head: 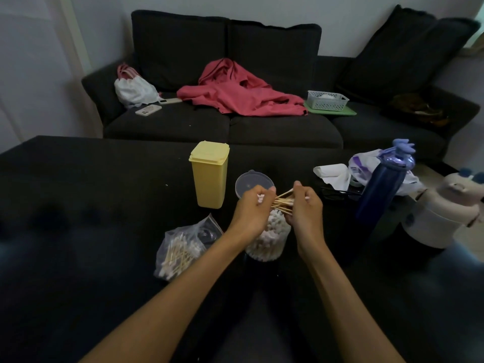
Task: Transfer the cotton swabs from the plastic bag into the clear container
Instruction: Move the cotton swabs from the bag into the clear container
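Head view: both hands meet over the clear container (pixel 269 239), which stands on the dark surface (pixel 104 205) near its middle, toward the near edge, and is already packed with white-tipped swabs. The left hand (pixel 252 205) has its fingers curled round one end of a bundle of cotton swabs (pixel 282 201); the right hand (pixel 305 205) curls its grip round the other end, so the wooden sticks bridge the gap between the two fists just above the container's mouth. The sticks fan out unevenly rather than lying parallel.

The plastic bag (pixel 183 247) lies just left of the container, mouth open, with plenty of swabs inside. The container's round lid (pixel 252 183) rests behind the hands, beside a yellow box (pixel 209 176).

The step in hand looks like squaring up a bundle before loading it. Next, the sticks probably need aligning, turning upright and pushing down into whatever room is left among the packed swabs; space looks tight, so stray sticks may spill.
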`<control>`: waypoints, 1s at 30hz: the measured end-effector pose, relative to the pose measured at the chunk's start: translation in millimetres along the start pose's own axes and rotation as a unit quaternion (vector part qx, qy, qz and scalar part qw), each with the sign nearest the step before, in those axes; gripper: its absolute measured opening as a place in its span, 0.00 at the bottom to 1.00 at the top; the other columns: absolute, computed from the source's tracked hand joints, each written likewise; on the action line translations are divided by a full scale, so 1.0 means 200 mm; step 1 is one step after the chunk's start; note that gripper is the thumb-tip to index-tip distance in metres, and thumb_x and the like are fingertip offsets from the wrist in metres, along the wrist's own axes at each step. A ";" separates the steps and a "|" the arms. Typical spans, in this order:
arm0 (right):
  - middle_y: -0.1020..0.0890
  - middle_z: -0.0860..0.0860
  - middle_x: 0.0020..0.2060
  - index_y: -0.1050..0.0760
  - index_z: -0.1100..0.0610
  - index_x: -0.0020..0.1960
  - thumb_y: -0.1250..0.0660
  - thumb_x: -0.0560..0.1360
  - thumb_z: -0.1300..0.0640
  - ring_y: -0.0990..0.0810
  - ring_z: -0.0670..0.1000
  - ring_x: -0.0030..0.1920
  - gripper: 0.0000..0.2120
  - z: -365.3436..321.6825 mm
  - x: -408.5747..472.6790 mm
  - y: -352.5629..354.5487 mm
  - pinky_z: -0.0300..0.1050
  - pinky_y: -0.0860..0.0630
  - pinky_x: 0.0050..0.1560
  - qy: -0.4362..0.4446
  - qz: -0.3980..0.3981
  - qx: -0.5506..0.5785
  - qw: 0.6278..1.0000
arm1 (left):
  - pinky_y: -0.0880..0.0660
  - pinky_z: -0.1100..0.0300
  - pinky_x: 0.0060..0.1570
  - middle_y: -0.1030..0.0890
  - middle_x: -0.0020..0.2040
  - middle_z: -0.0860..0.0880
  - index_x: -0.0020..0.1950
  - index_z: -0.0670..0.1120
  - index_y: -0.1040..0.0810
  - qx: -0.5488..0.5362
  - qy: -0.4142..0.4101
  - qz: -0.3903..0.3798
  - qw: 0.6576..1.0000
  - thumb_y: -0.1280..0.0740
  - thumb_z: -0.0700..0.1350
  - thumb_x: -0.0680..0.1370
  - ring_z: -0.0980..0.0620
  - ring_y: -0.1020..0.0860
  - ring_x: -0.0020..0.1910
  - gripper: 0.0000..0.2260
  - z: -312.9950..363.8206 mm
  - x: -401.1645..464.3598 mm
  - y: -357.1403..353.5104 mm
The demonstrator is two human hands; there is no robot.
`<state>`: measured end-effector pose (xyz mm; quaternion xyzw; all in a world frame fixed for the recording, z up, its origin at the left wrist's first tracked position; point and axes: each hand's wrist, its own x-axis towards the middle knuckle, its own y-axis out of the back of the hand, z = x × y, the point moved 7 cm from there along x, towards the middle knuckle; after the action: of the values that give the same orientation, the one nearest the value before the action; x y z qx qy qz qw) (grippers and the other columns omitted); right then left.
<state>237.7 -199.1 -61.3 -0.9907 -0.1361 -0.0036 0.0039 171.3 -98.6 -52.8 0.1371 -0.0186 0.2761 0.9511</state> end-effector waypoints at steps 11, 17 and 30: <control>0.23 0.49 0.35 0.26 0.57 0.44 0.46 0.80 0.46 0.24 0.44 0.36 0.18 -0.01 -0.05 -0.05 0.35 0.31 0.35 0.039 -0.014 -0.083 0.996 | 0.31 0.65 0.36 0.25 0.36 0.52 0.45 0.48 0.31 0.140 -0.094 0.073 0.983 0.48 0.52 0.83 0.59 0.25 0.36 0.12 0.07 -0.04 0.01; 0.24 0.47 0.33 0.30 0.55 0.39 0.35 0.76 0.51 0.25 0.37 0.32 0.10 -0.17 -0.14 -0.07 0.26 0.29 0.33 0.224 -0.064 -0.083 0.969 | 0.23 0.54 0.42 0.19 0.43 0.43 0.53 0.42 0.22 -0.001 0.114 0.027 0.993 0.52 0.52 0.83 0.49 0.20 0.42 0.22 -0.06 0.02 0.02; 0.21 0.50 0.34 0.26 0.56 0.40 0.32 0.74 0.55 0.22 0.44 0.33 0.07 -0.06 -0.02 0.10 0.38 0.27 0.33 0.034 0.080 -0.026 0.996 | 0.32 0.63 0.35 0.26 0.37 0.49 0.43 0.47 0.29 0.066 0.036 -0.074 0.994 0.51 0.49 0.84 0.56 0.28 0.35 0.16 0.08 0.02 -0.09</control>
<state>239.1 -218.8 -50.4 -0.9975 -0.0561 -0.0400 -0.0169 184.8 -115.8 -41.8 0.1908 0.0443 0.2100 0.9579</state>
